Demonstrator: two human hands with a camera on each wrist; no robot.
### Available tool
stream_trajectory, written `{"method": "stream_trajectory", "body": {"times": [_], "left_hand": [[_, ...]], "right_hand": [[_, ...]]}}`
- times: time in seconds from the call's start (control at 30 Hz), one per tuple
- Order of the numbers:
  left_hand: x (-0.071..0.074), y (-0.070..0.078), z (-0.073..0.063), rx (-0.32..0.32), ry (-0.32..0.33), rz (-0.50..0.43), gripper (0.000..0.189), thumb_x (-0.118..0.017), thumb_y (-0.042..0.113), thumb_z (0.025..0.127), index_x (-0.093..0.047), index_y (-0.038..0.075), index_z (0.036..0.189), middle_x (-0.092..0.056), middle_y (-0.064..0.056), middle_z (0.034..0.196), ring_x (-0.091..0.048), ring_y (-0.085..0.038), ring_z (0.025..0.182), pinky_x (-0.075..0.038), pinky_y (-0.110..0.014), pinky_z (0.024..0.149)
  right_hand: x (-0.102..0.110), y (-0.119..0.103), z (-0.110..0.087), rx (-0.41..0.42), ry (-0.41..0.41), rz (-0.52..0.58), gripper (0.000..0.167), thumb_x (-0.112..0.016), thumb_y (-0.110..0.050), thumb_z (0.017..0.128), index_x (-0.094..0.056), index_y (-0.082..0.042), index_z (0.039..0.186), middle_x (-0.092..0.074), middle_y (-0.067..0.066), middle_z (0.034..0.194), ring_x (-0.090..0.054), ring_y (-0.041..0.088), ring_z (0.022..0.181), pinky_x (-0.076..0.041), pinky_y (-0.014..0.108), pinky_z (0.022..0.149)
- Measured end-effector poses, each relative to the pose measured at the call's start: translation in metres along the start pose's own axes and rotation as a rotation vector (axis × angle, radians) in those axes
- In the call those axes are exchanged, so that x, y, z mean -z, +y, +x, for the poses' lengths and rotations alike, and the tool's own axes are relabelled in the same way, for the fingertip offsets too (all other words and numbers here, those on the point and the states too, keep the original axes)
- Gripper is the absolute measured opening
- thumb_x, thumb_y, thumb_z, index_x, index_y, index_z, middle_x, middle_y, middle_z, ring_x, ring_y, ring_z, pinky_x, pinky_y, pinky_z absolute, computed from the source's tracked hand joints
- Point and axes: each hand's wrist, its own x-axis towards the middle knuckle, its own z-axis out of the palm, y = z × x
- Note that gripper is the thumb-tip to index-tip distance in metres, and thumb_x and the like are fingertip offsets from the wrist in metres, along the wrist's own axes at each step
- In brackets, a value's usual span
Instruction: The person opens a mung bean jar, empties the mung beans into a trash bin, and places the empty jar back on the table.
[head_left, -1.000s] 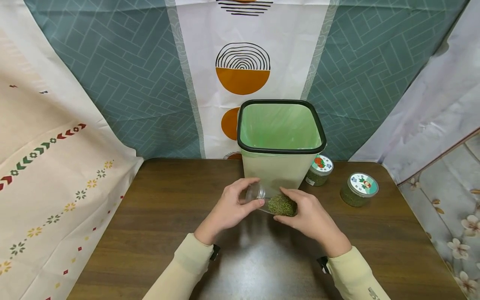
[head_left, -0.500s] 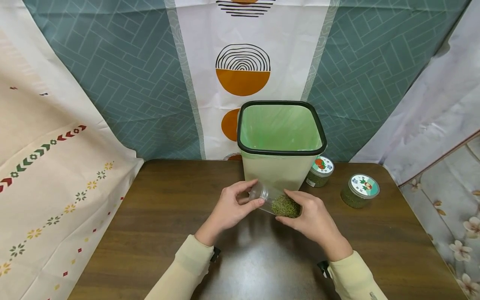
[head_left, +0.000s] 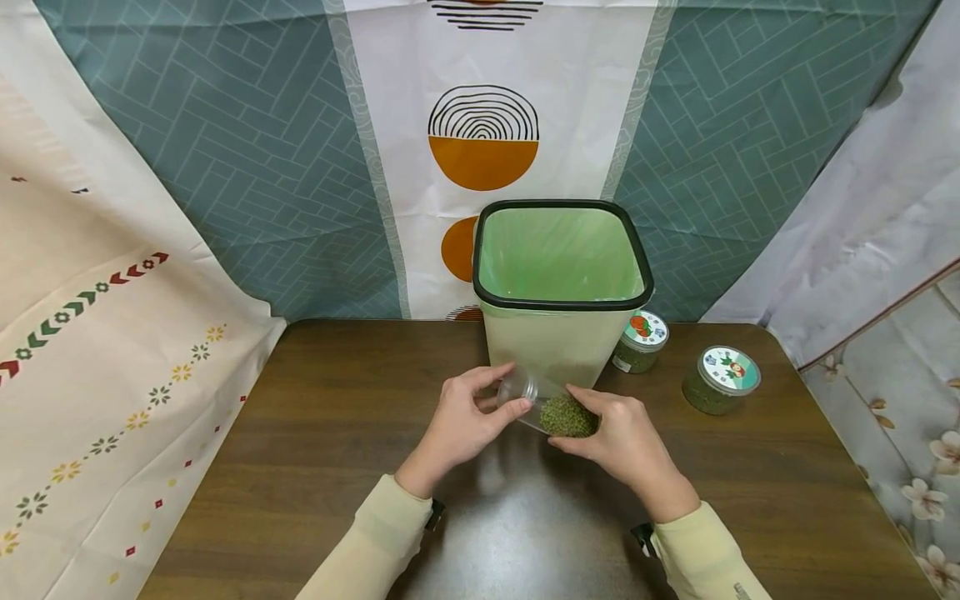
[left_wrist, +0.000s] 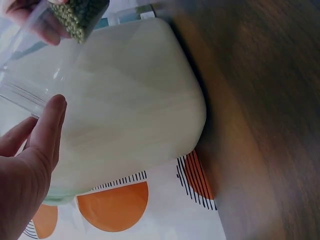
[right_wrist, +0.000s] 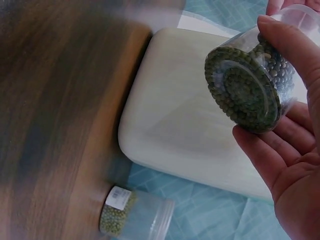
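A clear plastic jar of small green beans [head_left: 567, 416] lies tilted between my two hands, just in front of the bin. My right hand [head_left: 621, 429] grips its bean-filled base between thumb and fingers; the right wrist view shows the beans gathered against the jar's bottom [right_wrist: 242, 90]. At the other end, my left hand [head_left: 468, 417] pinches the clear ridged end [head_left: 520, 386] with thumb and fingers. The left wrist view shows this ridged section [left_wrist: 25, 92] at my fingertips. Whether that end is a lid or the jar's mouth, I cannot tell.
A pale green bin [head_left: 551, 337] with a black rim stands behind the hands, its inside facing up. Two more lidded jars of green beans are to the right: one jar [head_left: 640, 342] beside the bin, another jar [head_left: 720, 382] farther right. Patterned cloths hang around the wooden table [head_left: 337, 400].
The jar and both hands have shifted slightly, the beans ending a little lower and to the right. Both hands keep their hold. The bin and other jars stay where they were.
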Motion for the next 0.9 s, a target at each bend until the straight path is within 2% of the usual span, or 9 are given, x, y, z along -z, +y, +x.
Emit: {"method": "stream_trajectory", "body": {"times": [0.23,0.43,0.67,0.77,0.9], "left_hand": [[-0.002,0.025,-0.006,0.056,0.023,-0.010,0.053,-0.074,0.022,0.080,-0.058,0.003,0.126,-0.060,-0.009,0.124,-0.060,-0.022,0.112,-0.055,-0.036,0.084],[-0.008,0.008,-0.003,0.041,0.041,0.031,0.057,-0.073,0.037,0.079,-0.058,0.011,0.127,-0.060,-0.002,0.124,-0.060,-0.015,0.110,-0.055,-0.026,0.082],[-0.013,0.009,-0.003,0.019,0.091,0.085,0.059,-0.071,0.045,0.078,-0.060,0.011,0.125,-0.062,0.000,0.120,-0.062,-0.012,0.106,-0.056,-0.023,0.079],[-0.016,0.011,-0.003,0.040,0.117,0.116,0.055,-0.072,0.044,0.078,-0.062,0.013,0.122,-0.065,0.000,0.115,-0.064,-0.011,0.099,-0.056,-0.022,0.075],[-0.019,0.015,-0.004,0.099,0.164,0.157,0.052,-0.073,0.045,0.076,-0.065,0.016,0.119,-0.068,0.000,0.109,-0.066,-0.011,0.087,-0.057,-0.021,0.069]], "right_hand": [[-0.004,0.004,-0.004,0.007,0.034,0.002,0.072,-0.087,-0.042,0.056,-0.067,-0.006,0.115,-0.071,0.007,0.105,-0.069,0.019,0.092,-0.058,0.032,0.074],[-0.005,0.005,-0.005,0.028,0.081,-0.010,0.071,-0.087,-0.042,0.055,-0.067,-0.006,0.114,-0.071,0.008,0.106,-0.069,0.020,0.093,-0.058,0.032,0.075],[-0.010,0.008,-0.007,0.068,0.128,-0.016,0.072,-0.088,-0.040,0.054,-0.068,-0.003,0.112,-0.071,0.011,0.104,-0.070,0.020,0.092,-0.058,0.031,0.074],[-0.012,0.009,-0.009,0.106,0.152,-0.018,0.071,-0.088,-0.036,0.054,-0.067,0.000,0.111,-0.071,0.013,0.103,-0.070,0.023,0.091,-0.058,0.033,0.073],[-0.014,0.009,-0.010,0.154,0.174,-0.030,0.068,-0.088,-0.031,0.055,-0.067,0.002,0.110,-0.071,0.016,0.103,-0.070,0.025,0.090,-0.058,0.036,0.072]]}}
